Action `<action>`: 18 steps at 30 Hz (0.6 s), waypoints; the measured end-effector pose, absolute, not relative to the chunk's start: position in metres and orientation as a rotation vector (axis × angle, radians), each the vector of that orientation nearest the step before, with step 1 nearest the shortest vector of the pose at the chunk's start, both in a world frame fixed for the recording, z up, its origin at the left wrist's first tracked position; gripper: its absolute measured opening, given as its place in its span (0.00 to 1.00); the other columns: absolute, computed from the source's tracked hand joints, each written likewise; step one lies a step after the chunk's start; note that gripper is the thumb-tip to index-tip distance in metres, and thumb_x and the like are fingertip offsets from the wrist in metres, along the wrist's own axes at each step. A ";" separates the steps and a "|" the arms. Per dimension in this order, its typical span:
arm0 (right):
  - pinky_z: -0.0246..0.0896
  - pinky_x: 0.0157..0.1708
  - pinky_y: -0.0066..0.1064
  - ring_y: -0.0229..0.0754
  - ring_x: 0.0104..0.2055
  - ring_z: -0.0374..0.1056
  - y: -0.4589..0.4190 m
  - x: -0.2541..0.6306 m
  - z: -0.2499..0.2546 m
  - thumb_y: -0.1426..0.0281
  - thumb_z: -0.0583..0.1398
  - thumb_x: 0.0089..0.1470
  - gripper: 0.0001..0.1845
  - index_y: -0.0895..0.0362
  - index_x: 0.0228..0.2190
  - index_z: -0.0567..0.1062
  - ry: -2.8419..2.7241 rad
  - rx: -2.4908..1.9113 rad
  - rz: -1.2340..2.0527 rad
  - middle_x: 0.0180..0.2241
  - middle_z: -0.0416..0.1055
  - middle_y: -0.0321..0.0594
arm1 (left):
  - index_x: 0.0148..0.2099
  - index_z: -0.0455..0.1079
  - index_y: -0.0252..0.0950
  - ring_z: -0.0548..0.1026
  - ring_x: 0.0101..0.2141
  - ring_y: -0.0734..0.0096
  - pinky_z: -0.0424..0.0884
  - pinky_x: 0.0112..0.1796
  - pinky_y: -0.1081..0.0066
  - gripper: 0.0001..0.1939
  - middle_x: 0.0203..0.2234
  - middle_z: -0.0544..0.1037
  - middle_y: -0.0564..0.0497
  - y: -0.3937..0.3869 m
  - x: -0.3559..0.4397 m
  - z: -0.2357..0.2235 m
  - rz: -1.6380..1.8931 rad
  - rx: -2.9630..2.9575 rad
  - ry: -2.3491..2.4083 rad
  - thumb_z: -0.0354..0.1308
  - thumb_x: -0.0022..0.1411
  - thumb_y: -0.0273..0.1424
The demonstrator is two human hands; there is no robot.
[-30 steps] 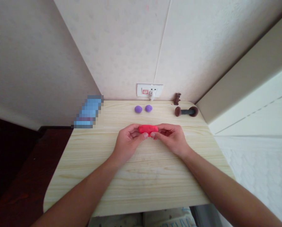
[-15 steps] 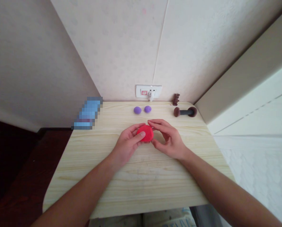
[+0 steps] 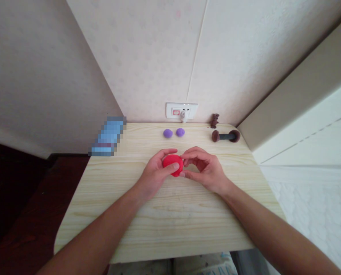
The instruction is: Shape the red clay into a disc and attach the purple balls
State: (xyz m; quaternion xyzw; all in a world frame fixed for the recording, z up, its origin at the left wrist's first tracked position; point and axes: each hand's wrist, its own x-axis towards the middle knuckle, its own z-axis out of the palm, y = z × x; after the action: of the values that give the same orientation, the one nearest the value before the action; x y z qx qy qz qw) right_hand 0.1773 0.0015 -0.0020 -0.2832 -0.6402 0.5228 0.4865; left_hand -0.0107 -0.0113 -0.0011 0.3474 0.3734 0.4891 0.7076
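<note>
Viewing from the head: blue lettering on the cloth (image 3: 200, 265) is cut off, unreadable. The red disc (image 3: 172, 159) sits over the table (image 3: 159, 229), broad face toward the camera, long axis indeterminable. The left hand (image 3: 154, 170) clamps it under the thumb; the half-curled right hand (image 3: 209, 168) touches its right edge, grip unclear.

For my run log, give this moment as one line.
left hand: holding red lump; right hand: at its edge; farther back: two purple lumps
</note>
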 end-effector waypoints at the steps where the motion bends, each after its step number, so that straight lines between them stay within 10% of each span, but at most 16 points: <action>1: 0.74 0.45 0.37 0.40 0.42 0.72 0.001 0.178 -0.001 0.68 0.74 0.48 0.26 0.48 0.50 0.80 -1.588 -0.706 1.257 0.45 0.70 0.42 | 0.53 0.70 0.34 0.78 0.35 0.70 0.71 0.38 0.71 0.28 0.34 0.82 0.50 -0.011 -0.011 -0.002 1.082 0.773 0.830 0.73 0.51 0.29; 18: 0.59 0.67 0.53 0.55 0.69 0.56 -0.011 0.170 -0.004 0.69 0.58 0.66 0.39 0.54 0.71 0.48 -2.187 -0.877 0.606 0.68 0.56 0.55 | 0.44 0.76 0.33 0.77 0.33 0.76 0.73 0.35 0.77 0.18 0.33 0.81 0.51 -0.011 -0.002 -0.004 1.190 0.678 0.826 0.74 0.50 0.28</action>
State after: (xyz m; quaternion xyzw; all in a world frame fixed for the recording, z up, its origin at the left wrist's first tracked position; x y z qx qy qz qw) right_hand 0.1695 -0.0112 -0.0042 -0.3380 -0.8431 0.2337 0.3470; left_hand -0.0022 -0.0110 -0.0039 0.3039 0.3702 0.5335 0.6972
